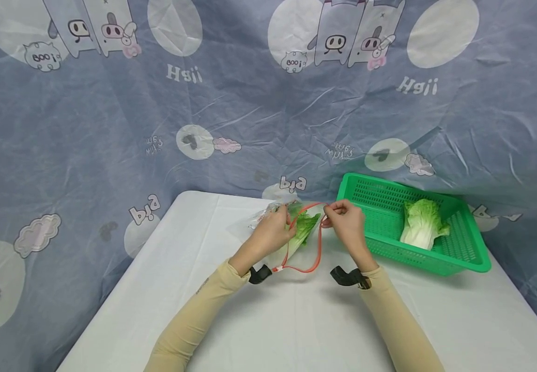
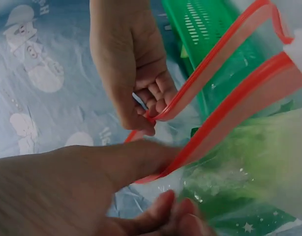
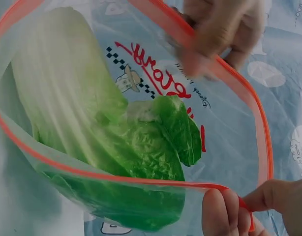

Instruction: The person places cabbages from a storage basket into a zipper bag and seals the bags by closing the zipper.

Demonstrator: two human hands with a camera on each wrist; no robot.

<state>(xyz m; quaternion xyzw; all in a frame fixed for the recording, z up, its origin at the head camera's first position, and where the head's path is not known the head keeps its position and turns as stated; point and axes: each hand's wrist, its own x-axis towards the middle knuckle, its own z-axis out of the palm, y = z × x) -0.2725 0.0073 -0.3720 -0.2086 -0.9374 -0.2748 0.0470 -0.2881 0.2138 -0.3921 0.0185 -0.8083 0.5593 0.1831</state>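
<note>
A clear zip bag with an orange-red rim (image 1: 319, 243) stands with its mouth held wide. Inside it lies a pale-stemmed, green-leafed Chinese cabbage (image 3: 67, 83). With thumb and fingers, my right hand (image 1: 346, 219) pinches a corner of the rim. At the opposite stretch of rim, my left hand (image 1: 273, 227) has the edge between thumb and fingers; it is blurred in the right wrist view. A white slider (image 2: 298, 51) sits on the rim in the left wrist view. Red lettering (image 3: 161, 73) shows on the bag's far side.
A green perforated basket (image 1: 389, 249) stands at the table's back right, holding another Chinese cabbage (image 1: 422, 227). A white cloth covers the table (image 1: 287, 330). Behind it hangs a blue-grey printed curtain (image 1: 245, 113).
</note>
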